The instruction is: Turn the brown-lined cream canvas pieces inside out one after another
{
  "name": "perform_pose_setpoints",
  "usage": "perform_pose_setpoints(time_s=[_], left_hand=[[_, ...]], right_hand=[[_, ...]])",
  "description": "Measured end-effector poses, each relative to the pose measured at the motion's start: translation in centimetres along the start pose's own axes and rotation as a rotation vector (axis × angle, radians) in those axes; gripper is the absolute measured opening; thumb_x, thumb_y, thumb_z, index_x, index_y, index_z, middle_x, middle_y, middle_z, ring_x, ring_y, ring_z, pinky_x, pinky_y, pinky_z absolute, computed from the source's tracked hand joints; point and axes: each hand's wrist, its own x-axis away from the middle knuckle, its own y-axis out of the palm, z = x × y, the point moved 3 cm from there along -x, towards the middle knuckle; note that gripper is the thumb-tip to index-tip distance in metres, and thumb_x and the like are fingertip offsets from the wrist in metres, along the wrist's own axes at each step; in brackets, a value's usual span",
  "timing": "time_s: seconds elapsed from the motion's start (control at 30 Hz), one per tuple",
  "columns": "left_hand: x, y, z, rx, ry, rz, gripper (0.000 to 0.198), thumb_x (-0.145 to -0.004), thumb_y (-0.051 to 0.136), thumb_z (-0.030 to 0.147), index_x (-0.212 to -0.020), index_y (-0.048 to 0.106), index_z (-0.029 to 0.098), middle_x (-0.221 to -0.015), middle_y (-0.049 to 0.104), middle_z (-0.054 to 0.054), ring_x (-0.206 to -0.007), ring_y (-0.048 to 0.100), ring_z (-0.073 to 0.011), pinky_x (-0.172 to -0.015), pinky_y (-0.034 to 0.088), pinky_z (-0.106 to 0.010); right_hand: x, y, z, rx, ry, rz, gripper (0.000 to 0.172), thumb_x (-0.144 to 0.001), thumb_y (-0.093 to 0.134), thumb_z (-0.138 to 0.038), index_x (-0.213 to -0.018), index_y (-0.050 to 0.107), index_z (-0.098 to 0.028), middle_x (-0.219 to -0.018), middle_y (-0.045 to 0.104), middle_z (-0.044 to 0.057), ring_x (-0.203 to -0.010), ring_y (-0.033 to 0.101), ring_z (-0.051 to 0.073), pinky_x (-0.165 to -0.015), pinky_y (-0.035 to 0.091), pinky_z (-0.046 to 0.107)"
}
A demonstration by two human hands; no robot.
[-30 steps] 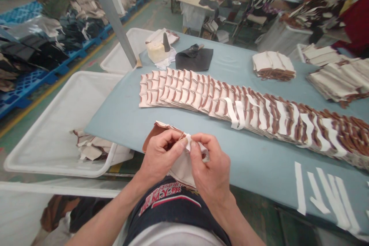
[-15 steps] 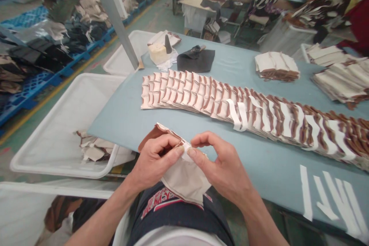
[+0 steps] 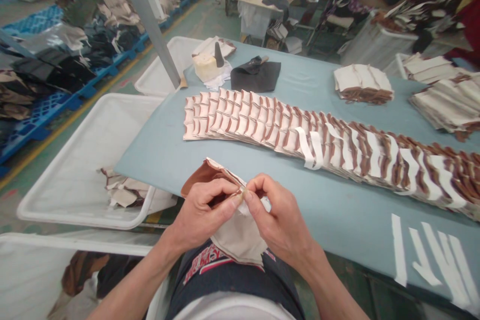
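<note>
Leather-and-cloth piece [image 3: 240, 237] sits in both hands, held up just above the person's lap, near the front edge of the table. Its cream lining hangs toward the lap, and a brown leather flap [image 3: 202, 175] rises at the far side. The left hand [image 3: 204, 210] curls around the brown side, fingers bent, with its thumb pressed along the top edge. The right hand [image 3: 279, 215] comes in from the other side, and its thumb and forefinger pinch the same edge. The two fingertips [image 3: 243, 195] almost meet there, both gripping the fold.

Below the hands are dark shorts [image 3: 210, 272] with red lettering. Just ahead lies the pale blue table [image 3: 330, 200], bearing a long overlapping row of similar pieces [image 3: 262, 125], with white strips [image 3: 309, 147] laid across its right part. More loose white strips [image 3: 423, 260] lie near the right front edge. Two stacks of pieces [image 3: 363, 82] sit beyond the row, and a black sheet [image 3: 255, 76] and a cream block [image 3: 204, 67] lie at the far end. A white plastic tub [image 3: 86, 155] beside the table holds a few scraps [image 3: 123, 195]. Blue pallets [image 3: 41, 105] loaded with stacked material line the left side.
</note>
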Motion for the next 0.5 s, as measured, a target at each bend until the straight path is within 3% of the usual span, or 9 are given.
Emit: perform_pose_setpoints(time_s=[0.17,0.27,0.5], left_hand=[[0.0,0.0,-0.3,-0.049,-0.036,-0.116,0.017,-0.096,0.059,0.022,-0.096,0.074,0.015,-0.089,0.078,-0.006,-0.079,0.069,-0.0163,-0.074,0.051,-0.023],[0.3,0.0,-0.8,-0.044,-0.076,-0.158,0.022,-0.095,0.057,0.026,-0.096,0.074,0.013,-0.088,0.077,-0.008,-0.076,0.068,-0.0174,-0.068,0.05,-0.023],[0.8,0.0,-1.8,0.076,-0.118,-0.107,0.029,-0.092,0.054,0.032,-0.081,0.072,0.011,-0.071,0.071,-0.005,-0.064,0.06,-0.0157,-0.061,0.045,-0.024]], right_hand=[[0.1,0.2,1.0,-0.086,0.156,-0.033,0.019,-0.096,0.05,-0.031,-0.079,0.053,-0.022,-0.071,0.059,-0.003,-0.065,0.055,0.014,-0.061,0.042,0.025],[0.0,0.4,1.8,-0.214,0.244,-0.113,0.022,-0.097,0.052,-0.035,-0.08,0.053,-0.022,-0.068,0.055,-0.004,-0.061,0.05,0.013,-0.056,0.039,0.023],[-0.4,1.2,2.9,-0.46,0.341,-0.299,0.03,-0.092,0.063,-0.045,-0.079,0.054,-0.02,-0.066,0.05,-0.006,-0.059,0.044,0.01,-0.055,0.037,0.021]])
